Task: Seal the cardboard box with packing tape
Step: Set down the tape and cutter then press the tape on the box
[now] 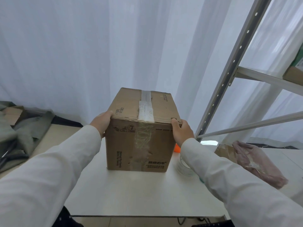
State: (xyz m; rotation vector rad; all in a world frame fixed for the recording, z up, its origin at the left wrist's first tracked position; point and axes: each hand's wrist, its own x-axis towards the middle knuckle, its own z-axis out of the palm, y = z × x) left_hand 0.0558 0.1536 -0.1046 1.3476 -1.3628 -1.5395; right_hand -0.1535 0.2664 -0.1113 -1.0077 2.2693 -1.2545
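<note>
A brown cardboard box [124, 145] stands upright on the white table [139, 194], flaps closed. A strip of clear tape [145, 108] runs along its top seam and down the near face. My left hand [101, 122] grips the box's upper left corner. My right hand [182, 130] grips the upper right corner, thumb on the top edge. A roll of clear packing tape [183, 167] lies on the table right of the box, partly hidden by my right sleeve.
An orange object [177, 148] peeks out behind my right wrist. A pinkish wrapped bundle [255, 163] on a cardboard piece lies at right. A metal shelf frame [229, 76] rises at right. Grey-green fabric [23, 133] and cardboard lie at left. White curtains hang behind.
</note>
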